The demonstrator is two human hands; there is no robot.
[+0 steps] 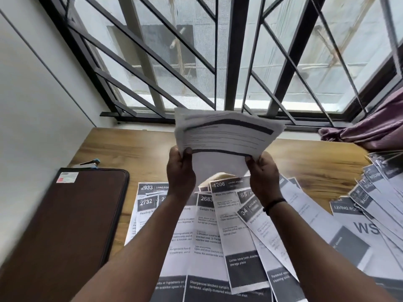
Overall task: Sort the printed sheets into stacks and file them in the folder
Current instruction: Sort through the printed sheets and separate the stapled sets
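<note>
white printed sheets (226, 131) — seemingly a stack — pinched aloft in left hand (180, 168) and right hand (262, 171) grip.

A home desk: wooden top (122, 147) below a barred window (196, 57) across the frame's top, purple curtain (370, 127) at right
</note>
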